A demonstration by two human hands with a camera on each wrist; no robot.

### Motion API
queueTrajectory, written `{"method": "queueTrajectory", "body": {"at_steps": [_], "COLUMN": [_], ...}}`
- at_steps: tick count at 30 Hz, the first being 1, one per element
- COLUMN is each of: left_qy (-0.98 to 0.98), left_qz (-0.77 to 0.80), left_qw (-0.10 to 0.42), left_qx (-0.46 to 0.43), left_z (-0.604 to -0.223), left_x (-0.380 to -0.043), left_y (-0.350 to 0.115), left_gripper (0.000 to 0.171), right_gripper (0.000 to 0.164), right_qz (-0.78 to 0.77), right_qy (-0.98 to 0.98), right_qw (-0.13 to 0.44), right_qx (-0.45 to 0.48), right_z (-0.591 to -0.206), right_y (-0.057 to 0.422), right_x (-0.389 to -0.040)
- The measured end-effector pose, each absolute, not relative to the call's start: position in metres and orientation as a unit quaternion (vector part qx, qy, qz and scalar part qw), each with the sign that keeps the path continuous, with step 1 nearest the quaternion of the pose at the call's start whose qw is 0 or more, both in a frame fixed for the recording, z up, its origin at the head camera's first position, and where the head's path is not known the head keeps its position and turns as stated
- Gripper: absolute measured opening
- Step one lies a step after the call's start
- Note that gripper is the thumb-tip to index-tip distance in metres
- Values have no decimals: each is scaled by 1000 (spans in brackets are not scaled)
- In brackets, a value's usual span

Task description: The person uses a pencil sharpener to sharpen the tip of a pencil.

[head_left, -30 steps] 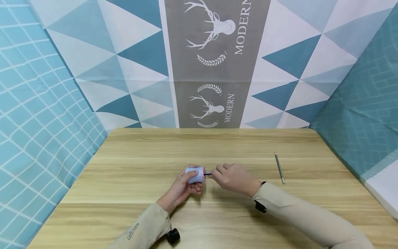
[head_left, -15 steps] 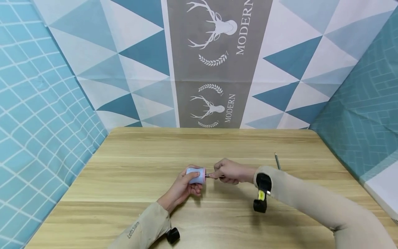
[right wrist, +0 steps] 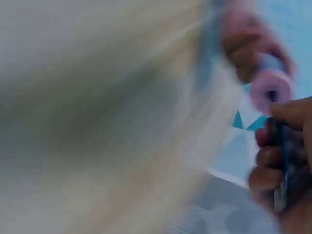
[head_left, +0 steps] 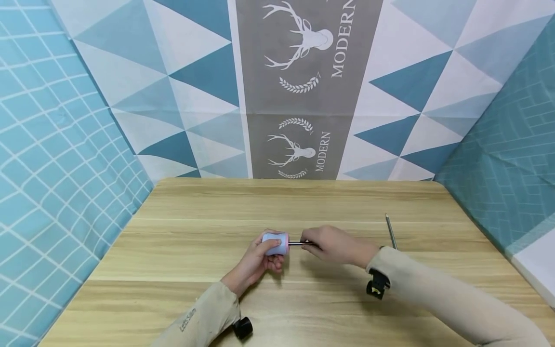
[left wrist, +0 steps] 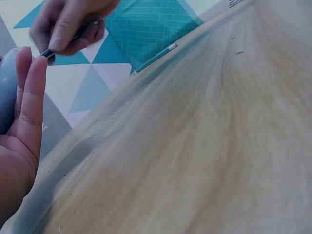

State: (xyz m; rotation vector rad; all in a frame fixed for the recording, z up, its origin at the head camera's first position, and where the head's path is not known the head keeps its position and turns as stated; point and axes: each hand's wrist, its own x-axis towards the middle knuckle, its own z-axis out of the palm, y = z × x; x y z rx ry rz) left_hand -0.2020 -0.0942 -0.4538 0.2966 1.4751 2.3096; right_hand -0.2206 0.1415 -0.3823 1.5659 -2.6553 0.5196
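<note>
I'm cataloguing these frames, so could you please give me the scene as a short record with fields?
Left hand: grips pale blue cylinder
Right hand: holds dark pencil
Contact: pencil reaches the cylinder's pink end
Second pencil: lies on wooden table, beyond right sleeve
Backdrop: triangles, deer heads, "MODERN"
Right wrist view: blurred

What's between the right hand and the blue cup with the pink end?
A thin dark rod, bridging the gap from the cup to the right hand; the head view shows it.
</note>
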Motion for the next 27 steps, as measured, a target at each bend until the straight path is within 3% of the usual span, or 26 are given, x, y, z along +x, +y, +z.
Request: {"method": "queueTrajectory", "body": {"at_steps": [2, 4, 7, 11, 13, 16, 23, 27], "left_qy": [522, 519, 512, 502, 501, 508, 522, 515], "left_qz": [824, 826, 829, 834, 834, 828, 819, 823], "left_qw": [193, 193, 195, 201, 203, 210, 214, 216], "left_qx": [110, 110, 111, 112, 113, 113, 107, 107], "left_z": [-454, -454, -454, -455, -455, -456, -455, -454], "left_x": [-202, -202, -202, -201, -201, -200, -200, -200], "left_y": [-95, -96, -98, -98, -97, -95, -95, -94], "left_gripper": [17, 16, 16, 14, 14, 15, 16, 17], "right_gripper": [12, 23, 40, 40, 36, 25, 25, 31], "right_qz": [-8, -120, -171, -151, -112, -19, 238, 362], "right_qy": [-802, -741, -687, -667, -681, -729, -810, -808], "right_qw": [193, 308, 388, 421, 399, 313, 18, -178], "right_qx": [566, 584, 589, 596, 604, 608, 535, 430], "right_z": [-384, -387, -393, -401, -405, -409, -397, -385], "right_y": [145, 146, 145, 141, 139, 138, 136, 134], "right_x": [-218, -220, -227, -237, -238, -235, -229, -232]}}
